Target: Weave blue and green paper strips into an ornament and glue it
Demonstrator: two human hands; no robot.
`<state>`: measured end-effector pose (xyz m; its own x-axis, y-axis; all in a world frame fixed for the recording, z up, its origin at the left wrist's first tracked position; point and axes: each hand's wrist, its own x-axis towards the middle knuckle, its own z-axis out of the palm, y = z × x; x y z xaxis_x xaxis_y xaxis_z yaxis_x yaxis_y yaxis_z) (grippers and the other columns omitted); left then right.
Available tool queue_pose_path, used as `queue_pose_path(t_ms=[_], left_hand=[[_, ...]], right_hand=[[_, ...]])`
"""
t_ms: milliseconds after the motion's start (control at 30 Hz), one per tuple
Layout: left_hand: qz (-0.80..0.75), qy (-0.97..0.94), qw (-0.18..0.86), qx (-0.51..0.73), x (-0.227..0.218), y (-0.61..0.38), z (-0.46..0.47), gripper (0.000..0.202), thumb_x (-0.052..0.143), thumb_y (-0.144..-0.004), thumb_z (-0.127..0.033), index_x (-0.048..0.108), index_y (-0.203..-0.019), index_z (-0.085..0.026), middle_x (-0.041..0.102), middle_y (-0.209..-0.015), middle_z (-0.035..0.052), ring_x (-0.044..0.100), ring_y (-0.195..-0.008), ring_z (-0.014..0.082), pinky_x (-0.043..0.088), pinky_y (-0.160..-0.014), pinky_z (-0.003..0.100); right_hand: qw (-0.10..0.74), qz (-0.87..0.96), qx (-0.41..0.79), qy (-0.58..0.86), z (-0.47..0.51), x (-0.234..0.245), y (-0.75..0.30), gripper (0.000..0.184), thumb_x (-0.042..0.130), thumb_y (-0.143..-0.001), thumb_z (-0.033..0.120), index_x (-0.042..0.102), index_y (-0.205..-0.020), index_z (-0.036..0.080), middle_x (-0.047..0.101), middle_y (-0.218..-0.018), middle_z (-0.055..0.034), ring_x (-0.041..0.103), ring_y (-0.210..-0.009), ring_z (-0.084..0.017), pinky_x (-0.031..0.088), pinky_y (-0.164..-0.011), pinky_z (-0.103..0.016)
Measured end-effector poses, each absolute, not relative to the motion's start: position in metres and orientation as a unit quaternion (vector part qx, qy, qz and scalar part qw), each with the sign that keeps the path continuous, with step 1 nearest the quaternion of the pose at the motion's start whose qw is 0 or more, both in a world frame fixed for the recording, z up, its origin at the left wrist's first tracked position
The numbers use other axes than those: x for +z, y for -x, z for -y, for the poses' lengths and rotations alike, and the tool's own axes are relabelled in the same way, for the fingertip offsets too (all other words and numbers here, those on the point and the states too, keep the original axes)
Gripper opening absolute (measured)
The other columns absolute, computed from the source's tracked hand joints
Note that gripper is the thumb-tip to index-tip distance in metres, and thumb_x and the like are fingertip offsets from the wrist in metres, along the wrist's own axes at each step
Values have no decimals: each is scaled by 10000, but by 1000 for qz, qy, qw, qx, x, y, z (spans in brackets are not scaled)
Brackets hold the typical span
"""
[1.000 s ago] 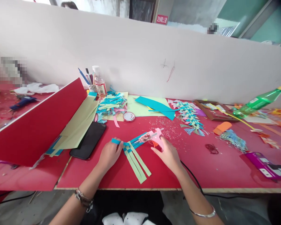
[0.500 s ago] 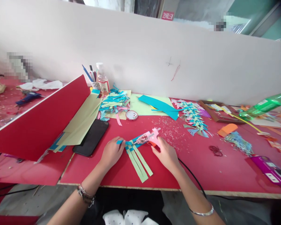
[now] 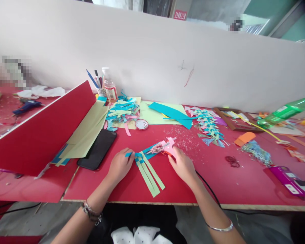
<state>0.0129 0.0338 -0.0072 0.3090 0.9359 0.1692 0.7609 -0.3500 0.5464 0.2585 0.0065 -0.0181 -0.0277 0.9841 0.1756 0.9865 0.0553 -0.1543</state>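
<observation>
My left hand (image 3: 122,164) is closed on the left end of a small weave of paper strips (image 3: 149,178), pinching a blue strip end between the fingers. Several pale green strips hang from the weave toward me, and blue strips cross its upper part. In my right hand (image 3: 183,165) is a pink glue gun (image 3: 165,146), gripped by its handle. Its nozzle points left and lies over the weave's blue strips; whether the tip touches the paper I cannot tell. The black cord (image 3: 209,188) runs from beneath my right forearm to the table edge.
A black phone (image 3: 98,149) lies left, partly under pale paper sheets, beside a red divider (image 3: 43,132). Behind are a pile of cut strips (image 3: 123,110), a round white tin (image 3: 141,124) and a plastic bottle (image 3: 109,86). Right lie a woven paper piece (image 3: 208,123) and a purple box (image 3: 292,181).
The glue gun and my right hand have shifted slightly right, drawing the nozzle back a little from my left hand. The whole view has also moved slightly. My left hand keeps its pinch.
</observation>
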Motion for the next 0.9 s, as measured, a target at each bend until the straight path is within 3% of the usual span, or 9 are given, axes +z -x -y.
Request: queue_pose_path(t_ms=[900], left_hand=[[-535, -792, 178, 235, -10, -12, -36, 332, 248, -879, -326, 452, -652, -193, 474, -665, 11, 481, -617, 144, 355, -583, 249]], right_hand=[[111, 666, -29, 737, -8, -7, -291, 363, 353, -830, 236, 423, -1165, 116, 579, -1067, -137, 581, -865, -215, 424, -607, -267]])
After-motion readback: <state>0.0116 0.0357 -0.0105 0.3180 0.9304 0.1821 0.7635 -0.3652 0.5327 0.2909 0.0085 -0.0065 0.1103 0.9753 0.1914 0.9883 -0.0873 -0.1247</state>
